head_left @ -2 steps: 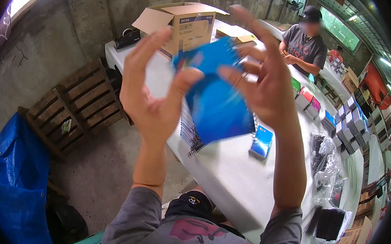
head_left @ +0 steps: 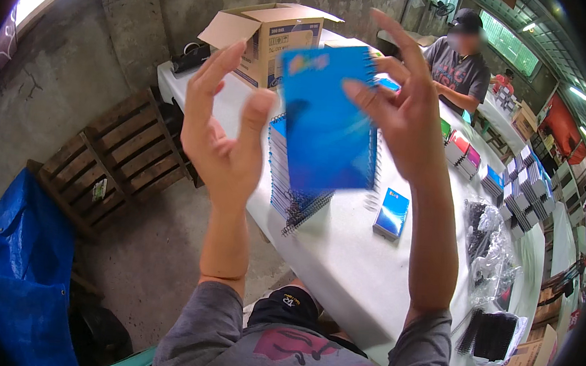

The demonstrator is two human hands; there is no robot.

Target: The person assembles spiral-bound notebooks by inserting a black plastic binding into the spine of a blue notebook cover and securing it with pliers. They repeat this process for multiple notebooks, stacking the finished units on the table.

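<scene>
Beneath my left fingers (head_left: pixel 214 70) and right fingers (head_left: pixel 365 100) stretches a white-covered table (head_left: pixel 368 278), with a coil-bound stack (head_left: pixel 279 171) under them and a small blue pad (head_left: pixel 392 211) below the right ones. Beyond the left fingers sits an open cardboard box (head_left: pixel 290 48) before a bare concrete wall (head_left: pixel 142 6); lower, to their left, are a wooden pallet (head_left: pixel 106 163) and a blue tarp (head_left: pixel 26 244). Past my right fingers I see a co-worker (head_left: pixel 456 79) and a row of coloured notebooks (head_left: pixel 462 153). My right fingers pinch a blue notebook (head_left: pixel 328 134) near its coiled edge, thumb on the cover, up above the table; my left ones are spread, free of it. A moment ago the notebook slanted, my left thumb overlapping its cover; now it hangs straighter and that thumb is clear
</scene>
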